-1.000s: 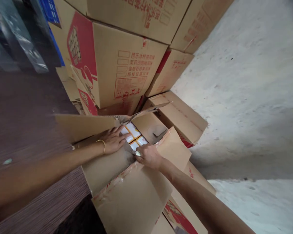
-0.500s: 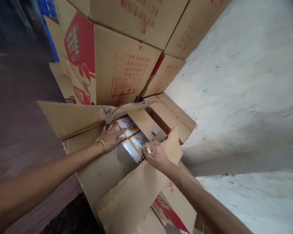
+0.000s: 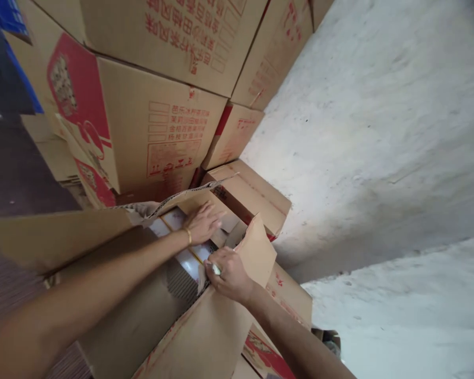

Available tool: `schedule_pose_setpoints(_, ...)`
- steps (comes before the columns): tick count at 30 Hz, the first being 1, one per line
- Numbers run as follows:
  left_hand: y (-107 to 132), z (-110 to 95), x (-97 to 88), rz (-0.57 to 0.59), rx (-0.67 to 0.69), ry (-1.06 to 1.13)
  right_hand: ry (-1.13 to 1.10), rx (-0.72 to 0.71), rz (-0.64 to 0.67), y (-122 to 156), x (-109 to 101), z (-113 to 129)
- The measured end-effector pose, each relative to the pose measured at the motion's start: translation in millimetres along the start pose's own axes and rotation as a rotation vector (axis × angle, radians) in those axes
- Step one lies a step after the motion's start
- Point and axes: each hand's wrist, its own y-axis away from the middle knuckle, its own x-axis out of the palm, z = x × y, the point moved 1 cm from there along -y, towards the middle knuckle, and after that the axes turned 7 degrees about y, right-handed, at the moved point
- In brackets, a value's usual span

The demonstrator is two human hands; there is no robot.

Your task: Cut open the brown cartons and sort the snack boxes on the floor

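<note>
- Pale wall [image 3: 379,131] stands beside stacked cartons [image 3: 130,137].
- Carton [image 3: 197,331] is already open, white packs [image 3: 188,262] inside.
- Left hand [image 3: 205,223] is spread, empty; right hand [image 3: 231,271] curls around pale object [image 3: 216,269].

Bounded right of the carton stack [image 3: 142,116] by a pale, pitted wall [image 3: 371,116], shadowed lower down. Laid left of the stack with dark brownish floor [image 3: 8,184], partly blurred.

Plain tan carton [image 3: 197,331]; white, yellow-lined packs [image 3: 188,262]; grey-mottled wall [image 3: 379,131].
</note>
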Motion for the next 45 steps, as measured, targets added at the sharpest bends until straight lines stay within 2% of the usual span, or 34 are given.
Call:
schedule_pose_setpoints(3,-28.4,0.9,19.8,0.171,-0.12,-0.09,0.04,-0.027,0.122,-8.3,2.6,3.1)
schedule_pose_setpoints(6,-30.2,11.7,29.4,0.168,-0.101,-0.138,0.051,-0.051,0.162,-10.3,0.4,6.3)
schedule_pose_setpoints(7,-29.2,15.5,29.9,0.16,-0.093,-0.145,0.045,-0.05,0.113,-6.3,-5.0,6.6)
schedule_pose_setpoints(9,-29.1,21.6,28.5,0.175,-0.091,-0.174,0.024,-0.035,-0.088,12.1,-26.0,5.9)
schedule_pose_setpoints(12,-35.9,25.1,25.1,0.229,-0.11,-0.236,0.018,-0.003,-0.42,61.8,-71.2,3.8)
schedule_pose_setpoints(14,-42.5,23.4,22.6,0.267,-0.134,-0.264,0.017,0.027,-0.538,98.7,-95.0,4.6)
schedule_pose_setpoints(16,-48.5,17.5,18.1,0.306,-0.164,-0.285,-0.011,0.108,-0.6,129.9,-105.1,7.1)
schedule_pose_setpoints(19,-49.7,-3.1,5.0,0.34,-0.242,-0.304,-0.175,0.283,-0.66,161.2,-98.9,10.4)
schedule_pose_setpoints(21,-39.7,-25.5,-6.9,0.362,-0.225,-0.293,-0.367,0.377,-0.707,175.6,-89.6,10.8)
schedule_pose_setpoints(23,-18.8,-51.0,-19.1,0.42,-0.107,-0.265,-0.549,0.466,-0.728,188.7,-80.5,9.9)
schedule_pose_setpoints(26,24.7,-82.5,-35.3,0.693,0.091,-0.197,-0.701,0.589,-0.786,207.8,-68.6,7.2)
schedule_pose_setpoints(28,50.7,-94.4,-45.2,0.821,0.137,-0.179,-0.741,0.656,-0.877,219.7,-61.5,5.3)
schedule_pose_setpoints(30,68.1,-100.5,-55.0,0.772,0.15,-0.237,-0.761,0.713,-0.921,231.4,-55.6,3.4)
schedule_pose_setpoints(33,84.3,-104.8,-70.5,0.594,0.165,-0.37,-0.8,0.766,-0.84,253.7,-52.7,0.3)
schedule_pose_setpoints(36,105.3,-109.7,-90.3,0.446,0.273,-0.422,-0.82,0.824,-0.625,284.1,-54.0,-2.2)
schedule_pose_setpoints(39,139.3,-120.5,-116.1,0.25,0.503,-0.422,-0.789,0.897,-0.292,314.3,-42.0,3.6)
schedule_pose_setpoints(41,167.7,-130.1,-133.5,0.134,0.673,-0.381,-0.769,0.937,-0.119,327.4,-18.2,15.7)
schedule_pose_setpoints(42,183.1,-134.4,-141.0,0.087,0.74,-0.348,-0.76,0.96,-0.085,330.5,-1.5,24.1)
schedule_pose_setpoints(43,199.1,-137.9,-147.3,0.047,0.796,-0.31,-0.743,0.991,-0.098,331.0,17.3,33.5)
schedule_pose_setpoints(45,232.8,-140.4,-155.1,-0.008,0.832,-0.238,-0.668,1.076,-0.241,325.1,57.8,54.0)
